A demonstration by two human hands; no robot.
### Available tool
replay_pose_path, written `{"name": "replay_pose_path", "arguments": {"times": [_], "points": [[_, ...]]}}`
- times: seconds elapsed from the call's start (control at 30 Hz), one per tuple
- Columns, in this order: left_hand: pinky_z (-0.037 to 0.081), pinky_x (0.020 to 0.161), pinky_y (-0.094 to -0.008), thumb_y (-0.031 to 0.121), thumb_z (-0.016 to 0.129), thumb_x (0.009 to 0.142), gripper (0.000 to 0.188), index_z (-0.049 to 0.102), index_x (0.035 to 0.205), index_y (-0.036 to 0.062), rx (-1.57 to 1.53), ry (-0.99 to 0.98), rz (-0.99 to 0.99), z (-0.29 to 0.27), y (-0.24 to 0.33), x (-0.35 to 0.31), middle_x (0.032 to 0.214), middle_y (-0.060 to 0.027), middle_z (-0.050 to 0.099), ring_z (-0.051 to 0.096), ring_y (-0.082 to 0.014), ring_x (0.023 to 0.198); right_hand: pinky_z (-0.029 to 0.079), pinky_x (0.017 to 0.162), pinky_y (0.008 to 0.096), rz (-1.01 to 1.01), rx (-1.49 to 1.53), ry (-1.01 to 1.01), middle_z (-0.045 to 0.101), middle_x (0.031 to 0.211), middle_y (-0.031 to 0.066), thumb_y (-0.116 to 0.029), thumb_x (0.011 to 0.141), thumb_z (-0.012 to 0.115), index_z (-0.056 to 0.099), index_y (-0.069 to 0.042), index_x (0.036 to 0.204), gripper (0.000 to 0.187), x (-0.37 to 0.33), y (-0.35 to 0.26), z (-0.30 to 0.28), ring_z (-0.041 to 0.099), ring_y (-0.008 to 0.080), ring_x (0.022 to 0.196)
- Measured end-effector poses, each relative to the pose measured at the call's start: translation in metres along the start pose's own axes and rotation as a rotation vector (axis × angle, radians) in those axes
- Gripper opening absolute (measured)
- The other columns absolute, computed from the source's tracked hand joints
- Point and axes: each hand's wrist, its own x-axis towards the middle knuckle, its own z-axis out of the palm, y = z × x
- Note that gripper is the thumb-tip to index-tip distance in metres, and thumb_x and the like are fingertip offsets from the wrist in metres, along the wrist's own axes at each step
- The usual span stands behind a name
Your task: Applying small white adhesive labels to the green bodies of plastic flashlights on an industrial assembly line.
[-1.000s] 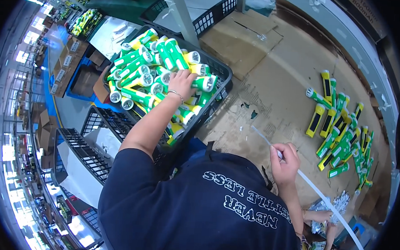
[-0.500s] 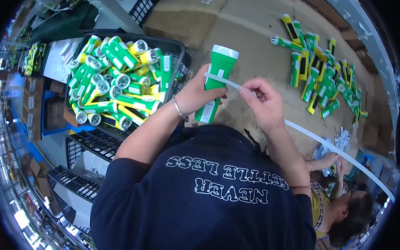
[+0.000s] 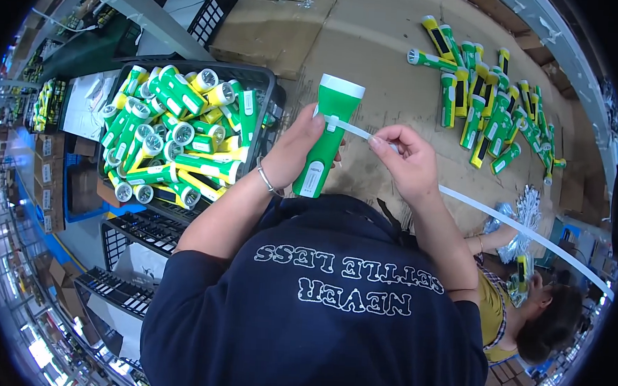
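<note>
My left hand [image 3: 294,149] is closed round a green flashlight [image 3: 328,141] with a white head rim, its lens end pointing away from me. The thumb lies along the flashlight's left side. A narrow white strip [image 3: 354,130] runs from the switch area on the flashlight's body to my right hand [image 3: 405,159], which pinches it between thumb and forefinger. Past that hand, a long pale band [image 3: 517,225] stretches out to the right; whether it is one piece with the pinched strip is hidden by my hand.
At left stands a black crate [image 3: 278,97] heaped with green and yellow flashlights [image 3: 179,134]. More flashlights [image 3: 495,112] lie in a loose group on the cardboard-covered table [image 3: 373,42] at far right. A co-worker [image 3: 498,308] sits at lower right near silvery plastic wrappers [image 3: 525,211].
The flashlight has turned so its switch and lower label face up more, and my left thumb has shifted to its side. The co-worker now has a wrapped flashlight in hand.
</note>
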Motion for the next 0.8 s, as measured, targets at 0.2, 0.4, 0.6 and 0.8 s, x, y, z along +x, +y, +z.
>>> {"name": "replay_pose_path", "arguments": {"times": [0.2, 0.4, 0.6, 0.8], "points": [[0.048, 0.067, -0.0287, 0.046, 0.033, 0.093, 0.052, 0.030, 0.128, 0.0071, 0.037, 0.017, 0.009, 0.0004, -0.0008, 0.0005, 0.094, -0.0105, 0.054, 0.057, -0.0160, 0.074, 0.035, 0.056, 0.0164, 0.016, -0.020, 0.004, 0.054, 0.074, -0.0052, -0.011, 0.080, 0.066, 0.061, -0.003, 0.084, 0.010, -0.0013, -0.0024, 0.0002, 0.042, 0.0006, 0.063], [0.048, 0.068, -0.0298, 0.047, 0.033, 0.093, 0.052, 0.031, 0.127, 0.0082, 0.054, 0.046, 0.008, 0.0010, -0.0040, 0.0019, 0.094, -0.0108, 0.055, 0.057, -0.0171, 0.075, 0.035, 0.055, 0.0168, -0.019, -0.039, -0.005, 0.054, 0.074, -0.0047, -0.011, 0.080, 0.066, 0.061, -0.003, 0.083, 0.010, -0.0043, -0.0071, 0.0013, 0.042, 0.0010, 0.062], [0.049, 0.063, -0.0277, 0.038, 0.034, 0.095, 0.044, 0.034, 0.124, 0.0051, -0.040, 0.024, -0.049, 0.0055, -0.0005, 0.0009, 0.094, -0.0103, 0.054, 0.058, -0.0159, 0.071, 0.034, 0.054, 0.0169, 0.001, -0.079, 0.006, 0.054, 0.074, -0.0047, -0.012, 0.080, 0.066, 0.061, -0.003, 0.083, 0.011, -0.0018, -0.0035, -0.0010, 0.041, 0.0010, 0.061], [0.051, 0.061, -0.0279, 0.031, 0.041, 0.093, 0.038, 0.039, 0.119, 0.0035, -0.197, 0.046, -0.183, 0.0088, -0.0041, 0.0033, 0.089, -0.0100, 0.056, 0.060, -0.0172, 0.070, 0.034, 0.054, 0.0180, 0.067, -0.055, 0.006, 0.053, 0.074, -0.0048, -0.012, 0.080, 0.066, 0.061, -0.003, 0.082, 0.011, -0.0029, -0.0012, -0.0049, 0.040, 0.0014, 0.061]]}}
